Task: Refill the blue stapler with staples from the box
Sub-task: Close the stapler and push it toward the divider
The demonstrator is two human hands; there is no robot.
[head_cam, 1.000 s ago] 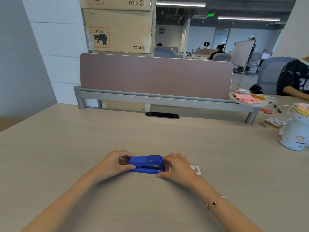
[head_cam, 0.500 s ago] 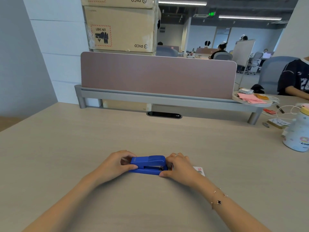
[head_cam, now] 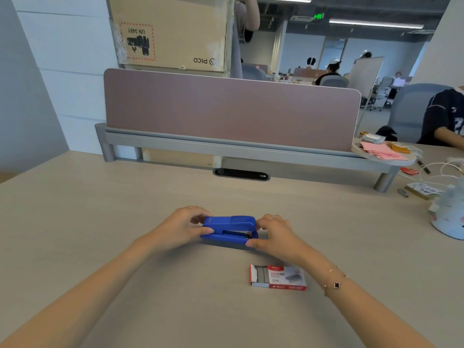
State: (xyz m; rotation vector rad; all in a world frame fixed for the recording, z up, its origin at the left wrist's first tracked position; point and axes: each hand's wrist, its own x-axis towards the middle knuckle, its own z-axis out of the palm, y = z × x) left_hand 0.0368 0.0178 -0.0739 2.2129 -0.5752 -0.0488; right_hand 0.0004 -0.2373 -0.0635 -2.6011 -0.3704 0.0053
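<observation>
The blue stapler point(head_cam: 229, 229) is held a little above the pale desk point(head_cam: 100, 222), level and lengthwise left to right, its top arm closed. My left hand point(head_cam: 179, 228) grips its left end with thumb and fingers. My right hand point(head_cam: 275, 234) grips its right end, where the metal nose shows. The staple box point(head_cam: 278, 277) lies flat on the desk below my right hand, red and white, its tray slid out to the left with grey staples showing. Neither hand touches it.
A mauve divider panel point(head_cam: 231, 109) on a grey rail runs across the back of the desk, with a cable slot point(head_cam: 241, 175) before it. A white patterned mug point(head_cam: 450, 217), cables and pink notes point(head_cam: 381, 150) lie at right. A seated person point(head_cam: 444, 116) is far right.
Both hands have lifted the stapler up and away from me. The staple box, mostly hidden behind my right hand before, now lies in full view.
</observation>
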